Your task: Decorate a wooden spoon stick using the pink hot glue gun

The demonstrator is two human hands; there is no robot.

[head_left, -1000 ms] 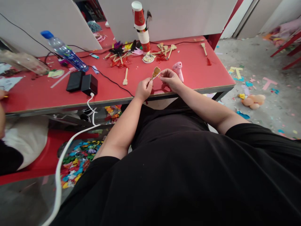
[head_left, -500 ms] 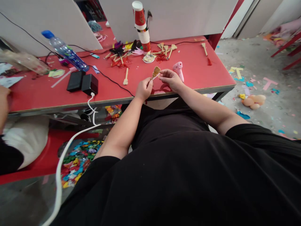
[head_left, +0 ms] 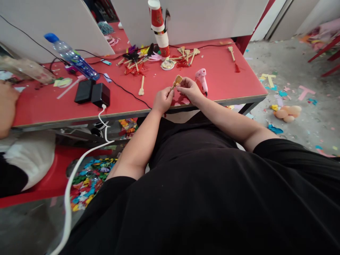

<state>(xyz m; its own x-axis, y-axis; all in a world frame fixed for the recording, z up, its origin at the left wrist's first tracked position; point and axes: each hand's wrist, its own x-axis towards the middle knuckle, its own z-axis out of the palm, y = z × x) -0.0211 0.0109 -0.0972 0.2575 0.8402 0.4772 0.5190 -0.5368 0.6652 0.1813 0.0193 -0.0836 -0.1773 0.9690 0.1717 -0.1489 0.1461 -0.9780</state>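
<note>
My left hand [head_left: 164, 100] pinches the handle of a small wooden stick [head_left: 176, 81] that has a flat, lobed, yellowish-brown head. The stick is held tilted above the table's front edge. At its head, the closed thumb and fingers of my right hand [head_left: 189, 89] grip the right edge; whether a tiny piece also sits between them is hidden. Just right of that hand stands a pink glue gun [head_left: 202, 80]. Behind the hands is a small round dish [head_left: 168, 64] with pale bits in it. A similar stick [head_left: 141, 86] lies to the left.
On the red table [head_left: 124, 102] are stacked paper cups [head_left: 157, 19], several sticks with red tassels [head_left: 187, 53], feathers [head_left: 136, 58], a plastic bottle [head_left: 73, 58] and black adapters [head_left: 101, 95]. A white cable [head_left: 69, 187] hangs at left. Another person's arm [head_left: 7, 106] rests at far left.
My right fingers have moved left and closed onto the stick's head, which has turned slightly. At far left, the other person's arm has come further into view.
</note>
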